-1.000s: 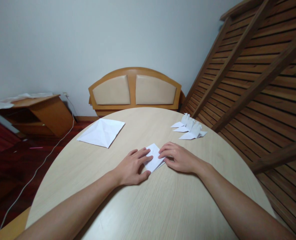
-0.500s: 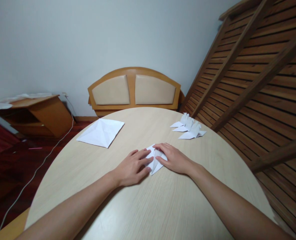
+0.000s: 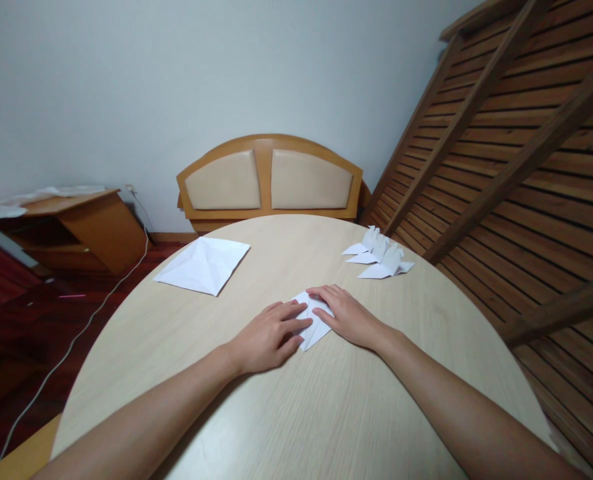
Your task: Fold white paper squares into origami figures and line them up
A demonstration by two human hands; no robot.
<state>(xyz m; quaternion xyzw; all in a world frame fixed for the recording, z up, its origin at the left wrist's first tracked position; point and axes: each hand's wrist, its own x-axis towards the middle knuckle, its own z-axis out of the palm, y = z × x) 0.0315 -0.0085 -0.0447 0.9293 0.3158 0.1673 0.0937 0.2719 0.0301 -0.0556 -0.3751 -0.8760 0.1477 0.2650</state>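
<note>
A small white sheet of folded paper [image 3: 317,331] lies flat on the table before me, with crease lines and a pointed near end. From its left side, my left hand [image 3: 272,335] rests on it, fingers stretched out and apart over its left half. My right hand [image 3: 349,316] covers its right and far part, fingertips at the far corner and thumb on the surface, with a gap between thumb and forefinger. Both palms face down, so parts of the paper's edges are hidden beneath them.
The round wooden table [image 3: 276,420] bears a larger creased white paper [image 3: 203,267] at the back left. Several folded paper birds [image 3: 383,257] stand in a row at the back right. A padded headboard [image 3: 271,177] is behind, a slatted wooden frame [image 3: 541,173] to the right.
The fold that stood slightly raised in the paper's middle now lies flatter. My left fingers have slid a little to the right over it; my right hand has barely shifted.
</note>
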